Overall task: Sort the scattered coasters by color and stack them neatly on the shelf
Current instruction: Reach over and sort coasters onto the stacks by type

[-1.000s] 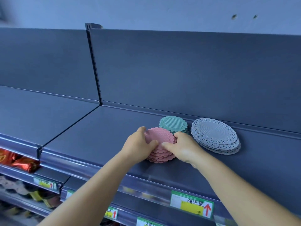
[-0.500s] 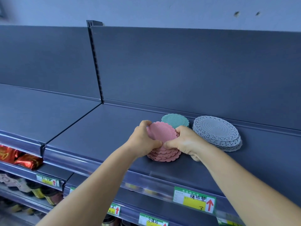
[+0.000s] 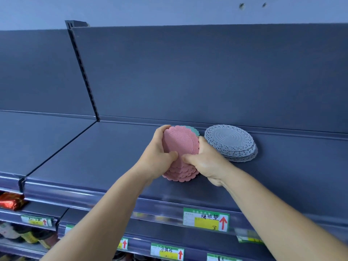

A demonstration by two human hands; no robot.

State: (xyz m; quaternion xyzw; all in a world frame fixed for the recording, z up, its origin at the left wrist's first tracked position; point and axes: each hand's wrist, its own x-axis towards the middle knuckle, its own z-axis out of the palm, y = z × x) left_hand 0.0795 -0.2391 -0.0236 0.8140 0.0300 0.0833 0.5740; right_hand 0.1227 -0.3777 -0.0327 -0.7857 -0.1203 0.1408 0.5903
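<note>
A stack of pink scalloped coasters (image 3: 180, 146) sits on the dark blue shelf (image 3: 105, 153), its upper coasters tilted up toward me. My left hand (image 3: 160, 153) grips the stack's left side and my right hand (image 3: 203, 162) grips its right side, thumbs nearly touching at the front. Behind the pink stack, only the rim of the green coasters (image 3: 194, 131) shows. A stack of larger grey lacy coasters (image 3: 231, 143) lies to the right, untouched, close to my right hand.
The shelf's back panel (image 3: 207, 72) rises just behind the stacks. A slotted upright (image 3: 82, 70) divides this bay from the left one. Price labels (image 3: 206, 219) line the front rail. Lower shelves hold red packets (image 3: 11, 200) and other goods.
Both hands have tightened on the pink stack and tipped its upper coasters up toward me; these now hide most of the green stack behind.
</note>
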